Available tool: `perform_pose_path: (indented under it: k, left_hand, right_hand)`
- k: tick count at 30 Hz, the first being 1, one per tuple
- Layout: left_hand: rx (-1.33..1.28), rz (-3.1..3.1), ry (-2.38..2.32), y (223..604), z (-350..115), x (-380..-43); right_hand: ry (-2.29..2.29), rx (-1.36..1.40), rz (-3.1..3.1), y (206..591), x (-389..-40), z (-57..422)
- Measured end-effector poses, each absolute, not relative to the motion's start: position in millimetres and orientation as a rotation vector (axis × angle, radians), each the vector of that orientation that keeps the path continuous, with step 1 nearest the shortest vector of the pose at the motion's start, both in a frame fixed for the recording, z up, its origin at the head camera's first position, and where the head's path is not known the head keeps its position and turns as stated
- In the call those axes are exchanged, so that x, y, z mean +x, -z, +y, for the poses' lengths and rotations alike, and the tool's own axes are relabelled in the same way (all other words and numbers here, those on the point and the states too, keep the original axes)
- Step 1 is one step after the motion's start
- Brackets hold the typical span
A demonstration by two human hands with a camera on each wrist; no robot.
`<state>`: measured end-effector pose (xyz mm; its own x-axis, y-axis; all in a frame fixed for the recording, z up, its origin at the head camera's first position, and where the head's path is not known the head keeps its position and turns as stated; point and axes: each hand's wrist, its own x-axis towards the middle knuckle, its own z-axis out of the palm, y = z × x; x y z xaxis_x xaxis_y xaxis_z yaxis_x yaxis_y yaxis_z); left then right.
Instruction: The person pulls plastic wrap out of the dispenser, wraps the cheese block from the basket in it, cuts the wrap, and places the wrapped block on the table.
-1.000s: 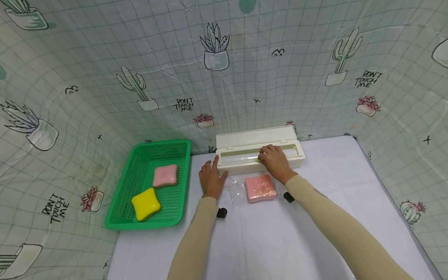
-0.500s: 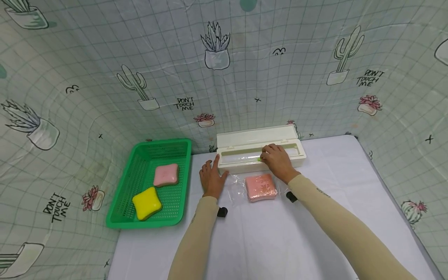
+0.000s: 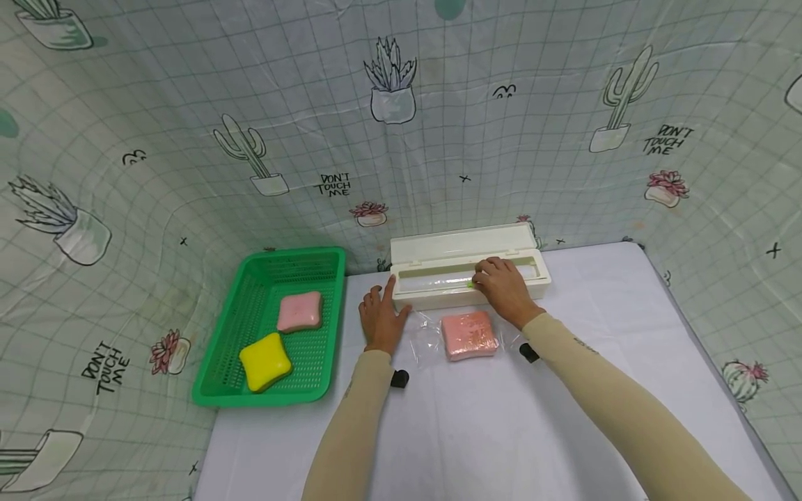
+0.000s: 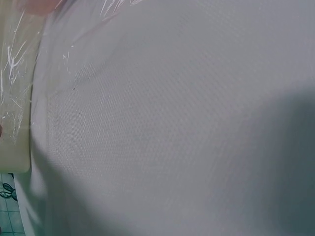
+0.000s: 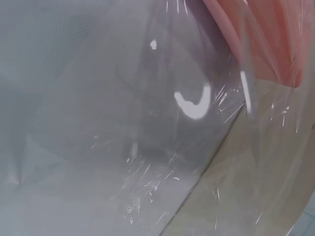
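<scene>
A cream cling film dispenser (image 3: 432,300) stands near the back of the table with its lid raised and a roll of film inside. My left hand (image 3: 379,316) rests against its left end, fingers spread, thumb at the front corner. With my right hand (image 3: 503,285) I pinch a small green slide cutter (image 3: 471,284) on the dispenser's front edge, right of its middle. Clear cling film (image 3: 427,339) spreads out in front, around a pink rounded-square block (image 3: 470,335) that looks film-covered. In the right wrist view, shiny film (image 5: 162,147) fills much of the picture.
A green plastic basket (image 3: 202,379) stands at the left, with a pink block (image 3: 299,311) and a yellow block (image 3: 266,362) of similar cushion shape inside. White cloth covers the table (image 3: 464,431). A patterned curtain (image 3: 426,139) hangs close behind the dispenser.
My right hand has slid slightly to the right along the dispenser with the green slide cutter. My left hand keeps its place at the left end.
</scene>
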<state>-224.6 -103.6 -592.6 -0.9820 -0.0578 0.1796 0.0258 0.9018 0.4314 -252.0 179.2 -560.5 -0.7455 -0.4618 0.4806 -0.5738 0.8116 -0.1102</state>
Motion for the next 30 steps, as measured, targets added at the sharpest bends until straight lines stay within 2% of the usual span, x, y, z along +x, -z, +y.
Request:
perform_pose_path:
  k: [30]
  left_hand:
    - [0.013, -2.886, 0.648, 595, -105, -223]
  right_hand:
    - [-0.355, 0.659, -2.609, 561, -245, 242]
